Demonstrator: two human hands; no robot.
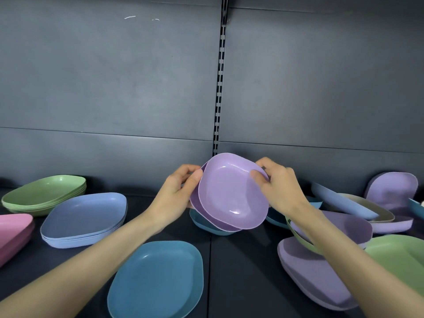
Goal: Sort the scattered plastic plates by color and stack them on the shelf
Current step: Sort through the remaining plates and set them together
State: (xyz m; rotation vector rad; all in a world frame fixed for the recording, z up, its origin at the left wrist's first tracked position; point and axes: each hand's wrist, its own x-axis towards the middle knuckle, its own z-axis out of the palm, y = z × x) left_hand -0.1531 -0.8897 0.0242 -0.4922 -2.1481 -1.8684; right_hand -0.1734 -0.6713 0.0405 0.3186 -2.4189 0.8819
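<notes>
Two nested purple plates (231, 193) are held tilted toward me above the dark shelf (241, 271). My left hand (176, 193) grips their left rim, thumb on the inside edge. My right hand (278, 187) pinches the right rim. Under them lies a teal plate (206, 224). Sorted stacks stand at the left: green (43, 193), light blue (85, 219) and pink (13, 232). A teal stack (156, 281) sits in front.
At the right, plates lie jumbled: purple ones (314, 278), a green one (399, 255), a light blue one (339, 200), a beige one (376, 208) and a purple one leaning on the back wall (394, 187). A slotted upright (220, 88) divides the grey back panel.
</notes>
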